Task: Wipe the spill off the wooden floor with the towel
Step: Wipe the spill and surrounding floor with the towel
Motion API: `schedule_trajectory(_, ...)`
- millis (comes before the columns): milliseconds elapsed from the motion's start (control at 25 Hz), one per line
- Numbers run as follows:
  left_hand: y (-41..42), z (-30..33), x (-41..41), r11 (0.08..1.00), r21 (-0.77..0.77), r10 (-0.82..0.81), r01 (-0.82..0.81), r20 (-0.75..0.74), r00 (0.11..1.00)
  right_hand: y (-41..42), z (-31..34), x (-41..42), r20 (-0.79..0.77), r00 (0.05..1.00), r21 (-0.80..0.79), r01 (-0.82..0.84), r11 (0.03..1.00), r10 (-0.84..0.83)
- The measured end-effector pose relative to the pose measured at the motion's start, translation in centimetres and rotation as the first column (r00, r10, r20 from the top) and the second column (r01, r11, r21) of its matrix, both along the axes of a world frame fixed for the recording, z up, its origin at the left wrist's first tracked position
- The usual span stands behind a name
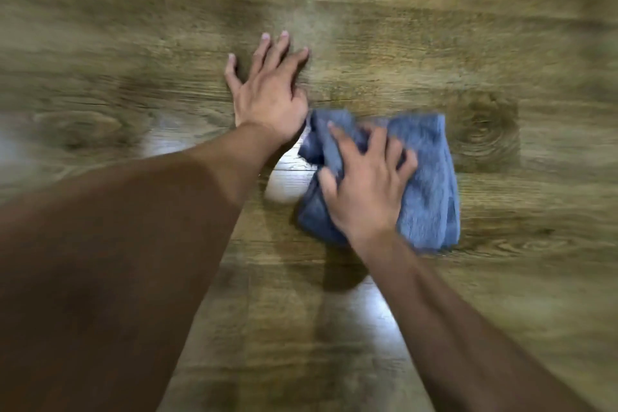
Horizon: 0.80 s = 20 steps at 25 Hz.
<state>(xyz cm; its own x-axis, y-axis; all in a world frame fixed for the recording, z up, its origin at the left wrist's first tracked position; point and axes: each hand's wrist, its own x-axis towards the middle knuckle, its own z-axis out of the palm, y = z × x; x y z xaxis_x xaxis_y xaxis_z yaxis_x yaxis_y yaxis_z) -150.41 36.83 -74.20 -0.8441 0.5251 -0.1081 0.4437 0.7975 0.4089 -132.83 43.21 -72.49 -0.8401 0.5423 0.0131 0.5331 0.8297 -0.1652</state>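
Note:
A blue-grey towel [428, 177] lies bunched on the wooden floor [434, 43] right of centre. My right hand [364, 184] presses down on the towel's left half, fingers spread and curled into the cloth. My left hand [267, 87] rests flat on the bare floor just up and left of the towel, fingers apart and holding nothing. A pale shiny patch [287, 181] shows on the boards beside the towel's left edge; whether it is liquid or glare I cannot tell. The frame is blurred by motion.
Wood-grain planks fill the whole view, with a dark knot [485, 134] right of the towel. Another bright sheen [368, 308] lies on the boards between my forearms. Nothing else stands on the floor in view.

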Motion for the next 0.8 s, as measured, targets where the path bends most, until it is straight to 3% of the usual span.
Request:
schedule_trajectory(80,-1.6,0.8,-0.9,0.999,0.044,-0.022,0.019,0.064,0.998,-3.2,0.1,4.5,0.054,0.998,-0.01,-0.032,0.999,0.033)
schedule_trajectory(200,-9.1,1.0,-1.8,0.998,-0.051,0.033,-0.037,-0.086,0.996,-6.2,0.0,8.3,0.126,0.991,-0.029,-0.045,0.999,0.049)
schedule_trajectory(360,-15.6,-1.1,-0.7,0.98,-0.131,0.131,-0.15,-0.144,0.981,-6.8,-0.3,7.3,0.079,0.996,0.016,-0.037,0.999,0.036)
schedule_trajectory(480,-15.1,-1.4,-1.0,0.986,-0.107,0.109,-0.132,-0.195,0.975,-6.8,-0.1,3.4,0.043,0.999,-0.025,-0.017,1.0,0.018)
schedule_trajectory(720,-15.1,-1.7,-0.9,0.987,-0.075,0.12,-0.142,-0.237,0.964,-4.0,-0.5,-14.4,-0.013,0.999,0.032,-0.035,0.999,0.035)
schedule_trajectory(800,-14.9,-1.4,-0.9,0.986,-0.1,0.109,-0.136,-0.241,0.964,-3.5,-0.6,-15.9,-0.007,0.999,0.049,-0.044,0.998,0.045)
